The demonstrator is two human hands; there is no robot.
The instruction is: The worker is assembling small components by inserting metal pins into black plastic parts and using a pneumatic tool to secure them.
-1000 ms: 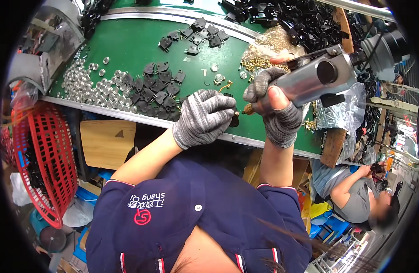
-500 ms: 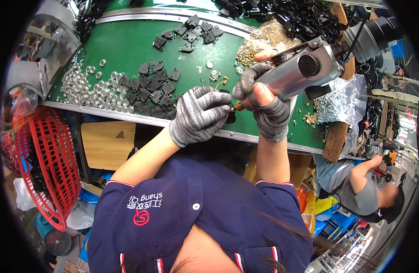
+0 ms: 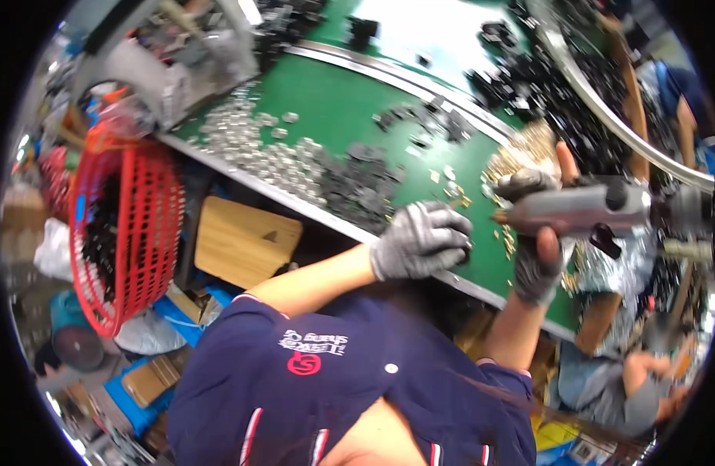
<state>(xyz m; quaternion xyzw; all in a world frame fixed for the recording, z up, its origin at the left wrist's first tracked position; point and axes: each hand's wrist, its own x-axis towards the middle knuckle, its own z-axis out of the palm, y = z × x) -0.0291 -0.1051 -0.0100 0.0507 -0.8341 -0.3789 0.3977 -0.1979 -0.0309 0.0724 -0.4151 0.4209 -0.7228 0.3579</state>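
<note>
1. The left hand, in a grey knit glove, is over the near edge of the green surface; its fingers are curled closed on a small dark part, of which only a sliver shows at the fingertips; blur hides its shape.
2. The right hand, gloved but with bare thumb and fingertip showing, grips a silver-grey power driver; the thumb lies along the tool's near side, and fingers wrap its front end.
3. The driver is held roughly level, its brass-coloured tip pointing left toward the left hand; tip and hand are apart.
4. Left of the left hand, flat black pieces lie heaped on the surface, touching a spread of small round silver pieces; a smaller black cluster sits farther back.
5. Beyond the driver's tip are a clear bag of brass-coloured pieces and, nearer, loose brass bits; a clear bag of silvery pieces lies beyond the right hand.
6. A red basket with dark contents stands at the left; another person is at lower right.
</note>
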